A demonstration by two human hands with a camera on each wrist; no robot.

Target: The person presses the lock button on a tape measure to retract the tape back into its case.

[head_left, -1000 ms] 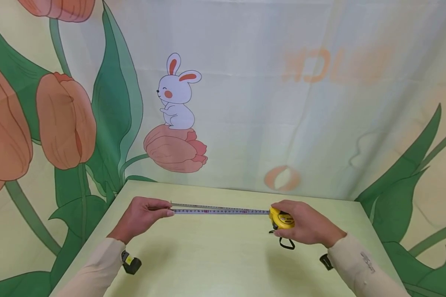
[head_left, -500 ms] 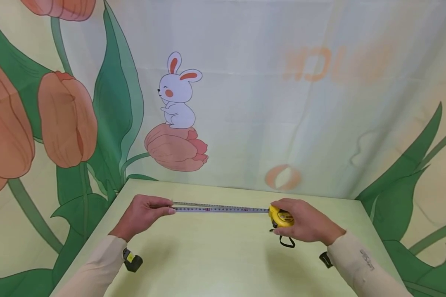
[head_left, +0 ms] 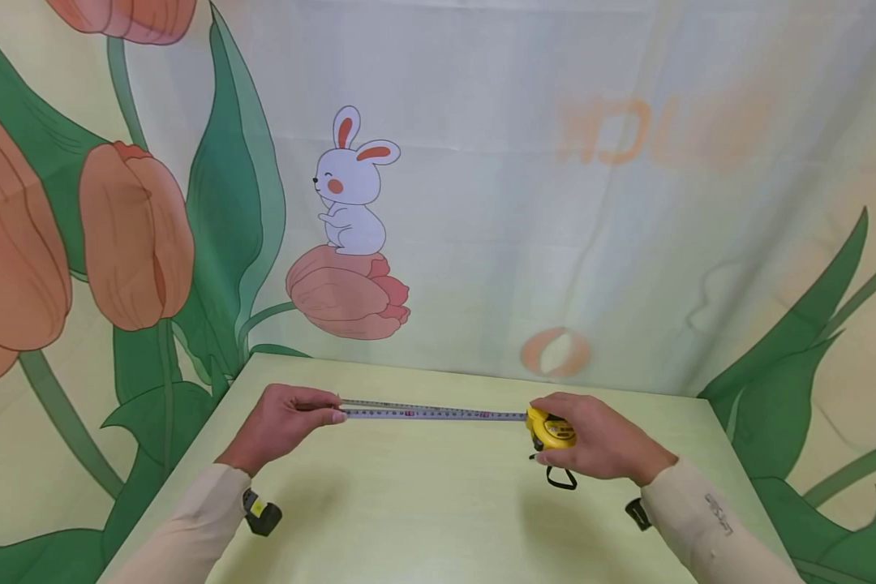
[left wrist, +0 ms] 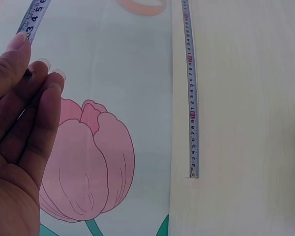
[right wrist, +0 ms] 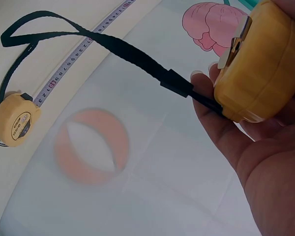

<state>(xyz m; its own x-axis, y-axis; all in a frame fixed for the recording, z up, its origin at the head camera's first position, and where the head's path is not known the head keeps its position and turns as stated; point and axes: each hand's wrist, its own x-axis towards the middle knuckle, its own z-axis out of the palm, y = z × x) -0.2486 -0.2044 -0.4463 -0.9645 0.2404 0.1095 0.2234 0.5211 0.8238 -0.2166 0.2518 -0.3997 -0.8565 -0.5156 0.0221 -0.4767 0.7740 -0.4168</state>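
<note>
Wears off-white sleeves [head_left: 190, 527] to either side of, and nearer than, the held yellow tape measure [head_left: 553, 438], with small dark lettering [head_left: 719, 515] on the right one. Has black wrist devices [head_left: 263, 517] at both cuffs, likewise nearer than the tape measure. Grasps that tape measure in the right hand [head_left: 604, 435], thumb and fingers curled round its case, raised over the pale table [head_left: 423, 503]. Pinches the end of its extended blade [head_left: 438, 415] in the left hand [head_left: 285, 426], well to the left of the tape measure, with the strip straight between. Lets a black strap [right wrist: 132, 54] loop out from the tape measure. Has a second tape measure [right wrist: 11, 113] lower than the held one, lying on the table, its marked strip [left wrist: 191, 98] extended leftward. Faces a backdrop [head_left: 467, 203] beyond the tape measure, printed with a white rabbit [head_left: 358, 229] on a pink tulip [head_left: 343, 294] to its left, blurred orange lettering [head_left: 618, 154] above and green leaves [head_left: 774, 410] to its right.
</note>
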